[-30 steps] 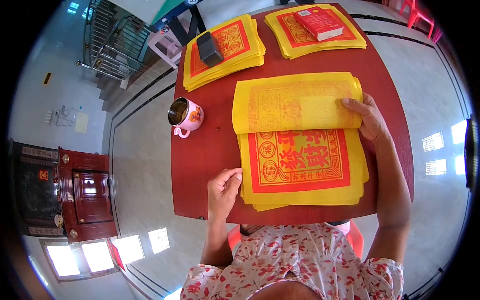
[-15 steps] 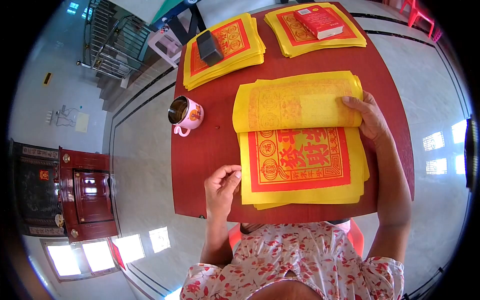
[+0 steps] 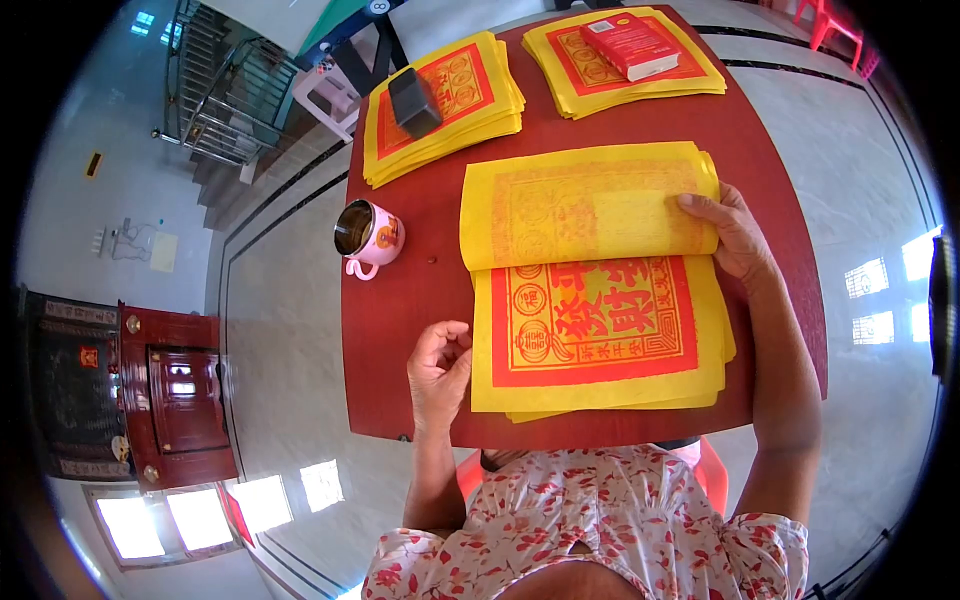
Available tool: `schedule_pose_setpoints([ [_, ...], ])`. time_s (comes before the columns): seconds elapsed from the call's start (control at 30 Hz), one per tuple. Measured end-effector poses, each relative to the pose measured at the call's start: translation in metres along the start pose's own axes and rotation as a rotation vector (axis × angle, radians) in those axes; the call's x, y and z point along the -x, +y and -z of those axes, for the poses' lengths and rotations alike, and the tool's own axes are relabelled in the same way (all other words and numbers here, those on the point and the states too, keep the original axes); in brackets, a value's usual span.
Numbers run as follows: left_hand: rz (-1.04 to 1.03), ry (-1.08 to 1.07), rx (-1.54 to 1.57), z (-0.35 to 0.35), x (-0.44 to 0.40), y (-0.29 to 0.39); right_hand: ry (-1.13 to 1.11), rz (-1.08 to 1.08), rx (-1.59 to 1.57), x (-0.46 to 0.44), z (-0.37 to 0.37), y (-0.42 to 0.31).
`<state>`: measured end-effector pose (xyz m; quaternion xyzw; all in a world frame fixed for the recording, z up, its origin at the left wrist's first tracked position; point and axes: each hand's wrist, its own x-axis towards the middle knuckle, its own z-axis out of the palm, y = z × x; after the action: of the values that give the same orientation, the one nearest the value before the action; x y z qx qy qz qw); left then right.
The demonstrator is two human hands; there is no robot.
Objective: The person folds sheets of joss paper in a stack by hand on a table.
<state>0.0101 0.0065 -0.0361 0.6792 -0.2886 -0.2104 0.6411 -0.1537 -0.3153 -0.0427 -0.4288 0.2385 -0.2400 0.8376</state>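
One view, from my head, shows my right hand gripping the folded-back yellow printed paper at its right edge, thumb on top. It lies over the far part of a rectangular yellow paper stack with red print, on the glossy dark-red table. My left hand, fingers curled, is just beside the stack's left edge; I cannot tell whether it pinches paper. A pink cup with a handle stands left of the stack.

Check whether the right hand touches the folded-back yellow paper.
Touching: the head view shows the right hand with its thumb lying over the folded-back yellow paper.
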Motion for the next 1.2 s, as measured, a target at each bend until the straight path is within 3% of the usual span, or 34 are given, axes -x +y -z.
schedule_pose_setpoints([
  [0.17,-0.170,-0.058,-0.287,0.004,-0.010,0.008,-0.020,0.002,0.002,-0.003,0.003,0.003],
  [0.23,-0.408,-0.147,-0.411,0.009,-0.017,0.001,-0.012,0.008,0.008,-0.002,0.003,0.002],
  [0.27,-0.409,-0.148,-0.410,0.009,-0.019,0.001,-0.011,0.006,0.022,0.000,0.001,0.001],
  [0.6,-0.287,-0.071,-0.142,0.002,-0.038,0.007,-0.046,0.008,0.017,0.003,-0.003,-0.001],
  [0.73,-0.078,0.048,-0.019,-0.011,-0.042,0.022,-0.064,0.016,0.023,0.004,-0.004,-0.003],
  [0.83,-0.091,0.050,0.021,-0.013,-0.053,0.022,-0.016,-0.054,0.093,0.006,-0.004,-0.006],
  [1.1,0.032,0.118,0.051,-0.024,-0.083,0.025,-0.207,0.150,-0.035,-0.010,0.021,0.016],
  [1.13,0.066,0.148,0.030,-0.025,-0.085,0.025,-0.205,0.152,-0.037,-0.007,0.016,0.012],
  [1.2,0.082,0.170,0.010,-0.027,-0.089,0.022,0.019,0.036,-0.016,0.000,-0.001,0.002],
])
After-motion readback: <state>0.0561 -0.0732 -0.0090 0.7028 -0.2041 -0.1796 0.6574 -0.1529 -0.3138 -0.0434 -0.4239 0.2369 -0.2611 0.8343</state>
